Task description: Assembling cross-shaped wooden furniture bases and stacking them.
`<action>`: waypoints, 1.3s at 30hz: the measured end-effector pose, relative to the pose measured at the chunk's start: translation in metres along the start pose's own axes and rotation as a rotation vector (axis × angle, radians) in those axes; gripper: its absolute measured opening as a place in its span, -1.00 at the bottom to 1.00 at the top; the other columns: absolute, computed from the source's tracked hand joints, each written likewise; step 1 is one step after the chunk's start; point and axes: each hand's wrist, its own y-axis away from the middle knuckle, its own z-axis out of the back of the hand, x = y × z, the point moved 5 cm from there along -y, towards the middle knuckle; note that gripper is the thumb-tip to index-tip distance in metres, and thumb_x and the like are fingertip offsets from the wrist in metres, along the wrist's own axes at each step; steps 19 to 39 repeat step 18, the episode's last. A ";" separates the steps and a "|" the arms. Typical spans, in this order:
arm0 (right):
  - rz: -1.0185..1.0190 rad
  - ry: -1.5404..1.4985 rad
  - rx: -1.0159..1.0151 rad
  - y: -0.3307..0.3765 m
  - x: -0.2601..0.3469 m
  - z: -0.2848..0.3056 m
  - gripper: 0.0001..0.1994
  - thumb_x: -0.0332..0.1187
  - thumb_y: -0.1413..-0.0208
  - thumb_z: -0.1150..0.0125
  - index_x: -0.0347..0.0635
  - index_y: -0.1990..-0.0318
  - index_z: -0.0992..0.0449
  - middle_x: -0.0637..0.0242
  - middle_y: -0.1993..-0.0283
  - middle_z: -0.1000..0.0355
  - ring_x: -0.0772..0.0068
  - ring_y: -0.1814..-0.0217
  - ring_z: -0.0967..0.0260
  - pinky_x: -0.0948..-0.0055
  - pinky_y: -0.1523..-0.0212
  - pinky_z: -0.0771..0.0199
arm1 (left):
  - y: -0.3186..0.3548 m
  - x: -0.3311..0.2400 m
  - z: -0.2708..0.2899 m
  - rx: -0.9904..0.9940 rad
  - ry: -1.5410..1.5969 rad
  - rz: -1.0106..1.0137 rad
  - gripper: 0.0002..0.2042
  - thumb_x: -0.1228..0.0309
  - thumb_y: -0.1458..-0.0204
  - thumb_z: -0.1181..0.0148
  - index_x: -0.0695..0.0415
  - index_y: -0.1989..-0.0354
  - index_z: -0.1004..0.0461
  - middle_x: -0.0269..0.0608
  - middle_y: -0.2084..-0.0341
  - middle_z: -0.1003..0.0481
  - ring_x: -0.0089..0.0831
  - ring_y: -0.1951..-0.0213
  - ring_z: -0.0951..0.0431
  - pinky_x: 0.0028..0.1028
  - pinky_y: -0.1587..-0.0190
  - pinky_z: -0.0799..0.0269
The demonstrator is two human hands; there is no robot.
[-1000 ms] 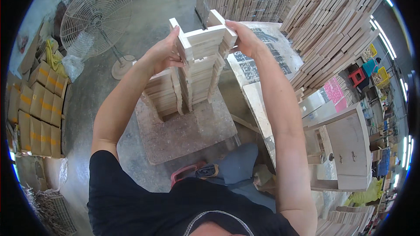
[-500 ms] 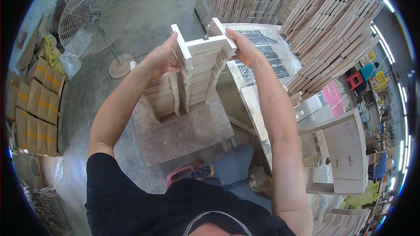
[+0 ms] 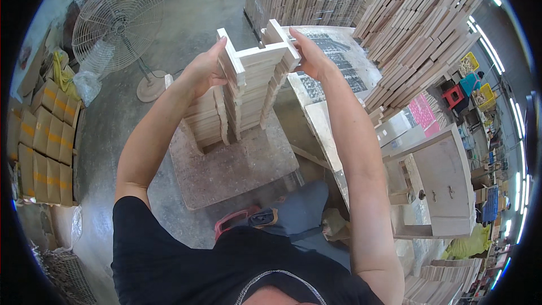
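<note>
A pale H-shaped wooden frame (image 3: 262,54) lies on top of a tall stack of similar wooden pieces (image 3: 253,99). My left hand (image 3: 206,72) grips the frame's left side piece, thumb near its upper edge and fingers curled against the side. On the opposite side my right hand (image 3: 310,58) holds the frame's right end, with its thumb up and its other fingers partly hidden. Beside the tall stack, at its left, stands a lower stack of wooden pieces (image 3: 199,122). Both stacks rest on a worn, dusty board (image 3: 240,172).
A workbench (image 3: 322,130) runs along the right of the stacks, with a wooden panel assembly (image 3: 449,192) nearer me. Tall piles of wood strips (image 3: 418,39) rise behind it. A pedestal fan (image 3: 119,25) and cardboard boxes (image 3: 48,141) stand at the left.
The whole view has shifted slightly. Both hands stay at the sides of the top frame, and the frame keeps its place on the stack.
</note>
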 end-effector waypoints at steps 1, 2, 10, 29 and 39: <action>0.009 -0.013 -0.008 0.003 0.001 -0.001 -0.16 0.27 -0.34 0.08 -0.45 -0.36 -0.26 -0.05 -0.41 -0.23 0.04 -0.44 -0.18 -0.21 -0.38 -0.15 | 0.000 0.002 0.002 -0.037 0.017 0.032 0.02 -0.25 -0.27 0.01 0.55 -0.45 0.16 0.43 -0.33 -0.10 0.02 -0.21 -0.41 -0.11 -0.22 -0.43; 0.007 -0.013 -0.009 0.004 -0.001 -0.002 -0.16 0.27 -0.34 0.08 -0.45 -0.36 -0.26 -0.05 -0.41 -0.23 0.04 -0.44 -0.18 -0.21 -0.38 -0.15 | -0.002 0.004 0.004 -0.035 0.018 0.034 0.02 -0.25 -0.27 0.01 0.55 -0.45 0.16 0.43 -0.33 -0.10 0.02 -0.21 -0.41 -0.11 -0.22 -0.43; 0.106 0.044 -0.056 0.011 -0.001 -0.010 -0.38 0.06 -0.41 0.08 -0.32 -0.33 -0.34 0.05 -0.32 -0.36 0.07 -0.32 -0.31 -0.01 -0.26 -0.31 | -0.013 0.003 -0.003 0.083 -0.058 -0.016 -0.25 -0.12 -0.37 0.09 0.54 -0.21 -0.29 0.28 -0.01 -0.45 -0.01 -0.05 -0.54 -0.10 -0.15 -0.49; 0.135 0.072 -0.077 -0.016 0.017 -0.012 -0.39 0.04 -0.38 0.09 -0.30 -0.33 -0.35 0.01 -0.33 -0.37 0.00 -0.36 -0.28 -0.09 -0.27 -0.33 | -0.023 -0.019 0.003 0.039 -0.074 -0.007 -0.27 -0.13 -0.37 0.09 0.51 -0.17 -0.31 0.27 0.00 -0.44 -0.02 -0.03 -0.54 -0.10 -0.17 -0.48; 0.135 0.072 -0.077 -0.016 0.017 -0.012 -0.39 0.04 -0.38 0.09 -0.30 -0.33 -0.35 0.01 -0.33 -0.37 0.00 -0.36 -0.28 -0.09 -0.27 -0.33 | -0.023 -0.019 0.003 0.039 -0.074 -0.007 -0.27 -0.13 -0.37 0.09 0.51 -0.17 -0.31 0.27 0.00 -0.44 -0.02 -0.03 -0.54 -0.10 -0.17 -0.48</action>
